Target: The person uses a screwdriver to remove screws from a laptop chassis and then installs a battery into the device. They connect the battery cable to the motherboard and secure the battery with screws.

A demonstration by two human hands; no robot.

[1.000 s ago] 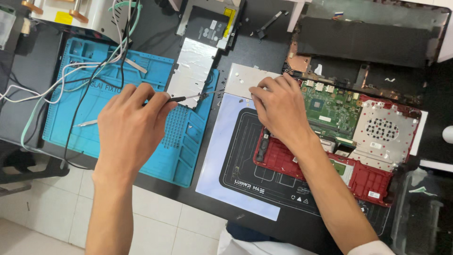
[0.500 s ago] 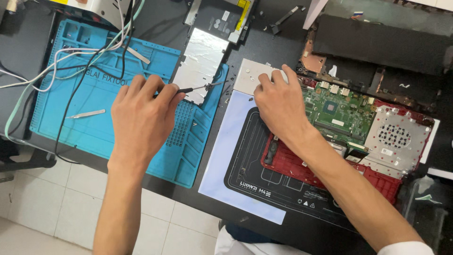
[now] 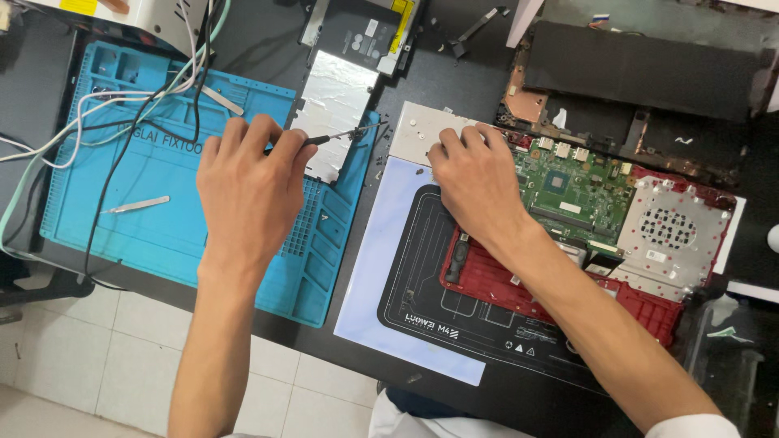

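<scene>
Left hand (image 3: 247, 174) closed on thin screwdriver (image 3: 337, 135), over blue mat (image 3: 162, 219); right hand (image 3: 479, 178) fingers spread narrow, pressing grey plate (image 3: 414, 130) beside green circuit board (image 3: 568, 191); board likely stiff, fragile; grip by edges.

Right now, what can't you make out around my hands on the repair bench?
- Head view: the screwdriver handle, buried in the left hand.
- What the right hand fingertips press on the silver plate.
- White equipment box, cut by the top edge.
</scene>
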